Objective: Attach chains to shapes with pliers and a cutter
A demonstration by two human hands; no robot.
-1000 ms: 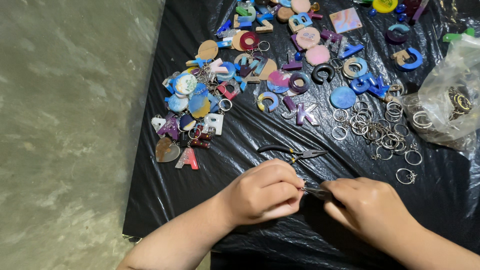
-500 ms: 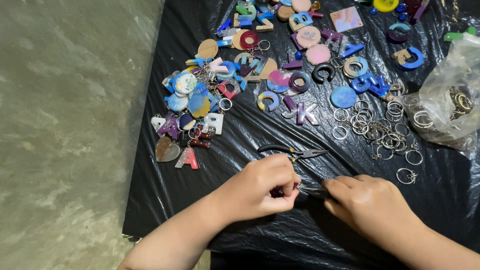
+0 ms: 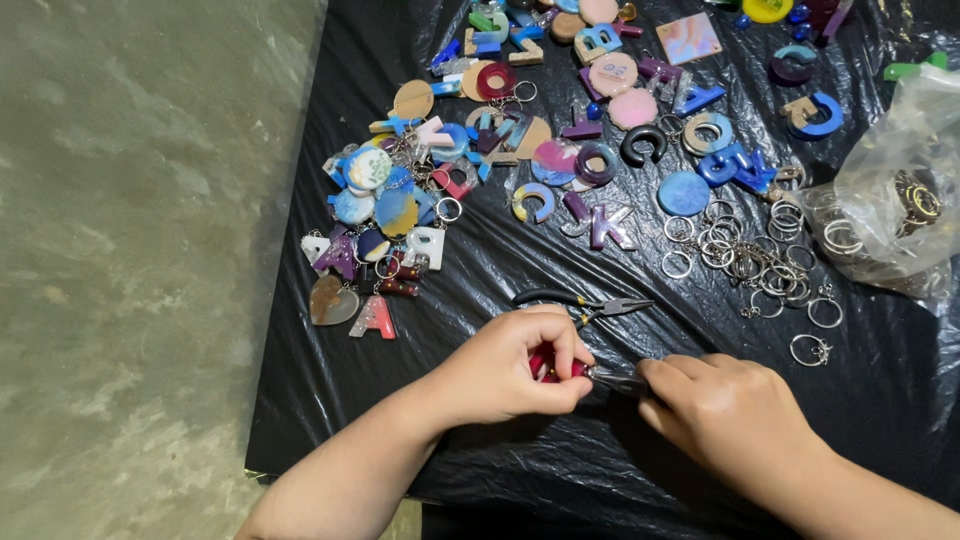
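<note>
My left hand [image 3: 505,368] is closed around a small dark red resin piece [image 3: 547,364], pinched between thumb and fingers. My right hand [image 3: 728,410] grips a slim metal tool [image 3: 612,378] whose tip meets the red piece. Both hands hover low over the black plastic sheet [image 3: 480,290]. Just beyond my left hand lie black-handled pliers [image 3: 580,303].
Many colourful resin letters and discs [image 3: 400,215] are heaped at the left and far side. A pile of loose metal key rings [image 3: 750,255] lies to the right. A clear plastic bag [image 3: 900,200] with more rings sits at the right edge. Grey floor [image 3: 130,250] borders the sheet on the left.
My two hands stay together over the sheet and shift only slightly. The red piece shows more between my left fingers.
</note>
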